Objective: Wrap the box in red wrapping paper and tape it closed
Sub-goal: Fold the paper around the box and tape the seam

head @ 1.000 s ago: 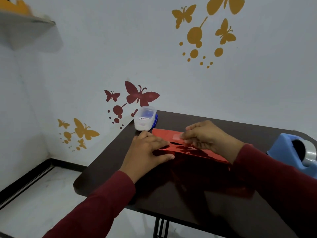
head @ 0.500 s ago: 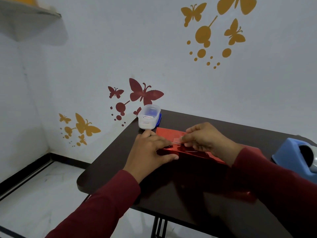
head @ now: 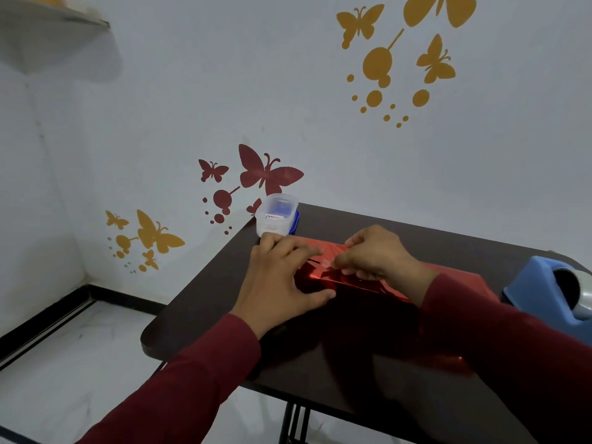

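The flat box wrapped in shiny red paper (head: 323, 277) lies on the dark bench (head: 205, 302). The left hand (head: 282, 277) presses it with spread fingers; the right hand (head: 374, 257) pinches a clear tape piece (head: 326, 262) against it. A blue tape dispenser (head: 538, 293) sits at the right.

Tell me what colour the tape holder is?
Blue: the tape dispenser at the table's right edge, seen in the head view.

A pale grey-white painted wall (head: 192, 91) carries butterfly stickers — mustard-yellow ones (head: 407, 43) high up, dark red ones (head: 266, 174) lower, more yellow (head: 150, 235) near the floor. A dark brown rounded-corner table (head: 205, 309) stands on white marble-look floor tiles (head: 64, 363) edged by a black skirting strip (head: 121, 298). A grey wall shelf (head: 48, 24) juts out top left.
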### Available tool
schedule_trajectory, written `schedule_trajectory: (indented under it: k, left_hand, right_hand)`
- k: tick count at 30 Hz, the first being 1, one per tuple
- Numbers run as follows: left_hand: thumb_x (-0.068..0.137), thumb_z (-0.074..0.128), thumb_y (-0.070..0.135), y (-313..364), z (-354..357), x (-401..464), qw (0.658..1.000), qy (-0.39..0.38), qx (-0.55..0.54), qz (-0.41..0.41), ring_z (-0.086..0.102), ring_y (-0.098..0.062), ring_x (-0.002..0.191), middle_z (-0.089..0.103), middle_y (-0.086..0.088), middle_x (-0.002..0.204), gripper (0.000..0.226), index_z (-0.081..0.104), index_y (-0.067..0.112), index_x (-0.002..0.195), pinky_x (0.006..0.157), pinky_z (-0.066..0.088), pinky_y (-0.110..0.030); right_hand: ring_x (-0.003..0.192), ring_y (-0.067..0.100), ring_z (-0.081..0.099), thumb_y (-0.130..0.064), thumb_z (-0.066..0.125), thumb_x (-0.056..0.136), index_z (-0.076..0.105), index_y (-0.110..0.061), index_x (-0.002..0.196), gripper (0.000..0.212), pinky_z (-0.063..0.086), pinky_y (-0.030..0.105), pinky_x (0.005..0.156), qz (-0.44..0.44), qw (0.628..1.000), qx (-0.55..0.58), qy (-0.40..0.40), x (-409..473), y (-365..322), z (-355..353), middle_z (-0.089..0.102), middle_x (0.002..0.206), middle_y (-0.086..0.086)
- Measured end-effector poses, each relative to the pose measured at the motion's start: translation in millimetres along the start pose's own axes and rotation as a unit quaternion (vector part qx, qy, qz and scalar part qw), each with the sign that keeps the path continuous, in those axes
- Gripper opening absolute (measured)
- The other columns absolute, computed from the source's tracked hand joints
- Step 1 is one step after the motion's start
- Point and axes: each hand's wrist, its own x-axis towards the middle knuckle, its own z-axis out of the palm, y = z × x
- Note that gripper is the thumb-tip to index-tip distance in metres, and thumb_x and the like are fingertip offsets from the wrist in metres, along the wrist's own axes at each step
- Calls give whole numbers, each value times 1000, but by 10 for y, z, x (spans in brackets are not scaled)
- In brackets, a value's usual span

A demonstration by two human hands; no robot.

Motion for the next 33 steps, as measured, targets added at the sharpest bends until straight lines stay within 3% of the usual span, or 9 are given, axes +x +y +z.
schedule_trajectory:
  k: [5,8,10,14,16,20,24,26,33]
  left_hand:
    - [66,71,81,-6,3,61,998,-64,5,18,27,-17,134,33,21,153,66,65,50,125,105,30,-42]
    - [65,67,84,-40,-12,83,998,-68,8,18,27,-18,136,32,22,155,62,68,51,119,104,33,-45]
    - [65,67,84,-53,-25,95,998,-61,13,20,28,-18,135,32,21,154,60,69,51,115,103,33,-45]
    - [64,66,84,-51,-35,96,998,-58,24,20,27,-18,136,31,21,155,60,70,51,113,102,31,-43]
    - [64,66,85,-49,-33,88,998,-62,20,16,27,-18,136,31,21,155,60,70,52,114,102,29,-42]
    - [63,65,86,-53,-22,84,998,-65,19,10,26,-17,137,31,21,154,63,69,52,115,104,31,-44]
    - [62,65,87,-66,-7,71,997,-67,21,11,26,-17,137,31,22,154,66,68,52,118,105,31,-44]
    - [62,66,87,-72,-6,70,997,-67,22,9,26,-17,137,30,22,154,66,68,52,118,105,30,-44]
    - [68,61,85,-73,-19,77,996,-85,10,12,24,-16,137,30,22,153,63,68,50,120,104,29,-42]
  right_hand:
    - [63,13,73,-10,91,75,66,-14,92,30,53,25,52,-3,999,-34,0,9,-36,21,79,81,12]
    - [55,11,70,-11,90,76,65,-14,87,27,54,25,53,-6,998,-59,0,14,-55,15,79,80,11]
    - [65,17,76,-12,91,75,60,-13,84,32,62,31,65,-5,997,-77,5,33,-57,18,80,82,12]
    - [94,30,77,-33,101,55,53,-17,127,88,63,45,86,-11,985,-168,46,66,-21,-47,75,107,10]
    - [108,31,71,-38,101,55,50,-21,139,100,60,44,93,-8,977,-204,61,42,18,-132,69,122,9]
    - [110,24,63,-30,98,65,57,-23,133,80,54,37,94,-40,974,-200,97,1,118,-190,62,128,4]
    - [86,14,66,-37,92,73,70,-25,88,30,54,31,78,-103,975,-169,100,-11,137,-27,68,91,-8]
    - [80,14,70,-39,91,73,68,-25,75,27,59,33,78,-99,974,-182,93,-17,163,6,71,82,-7]
    - [89,16,71,-35,78,85,75,-33,84,3,58,33,83,-161,957,-202,130,-217,287,-77,73,91,-9]
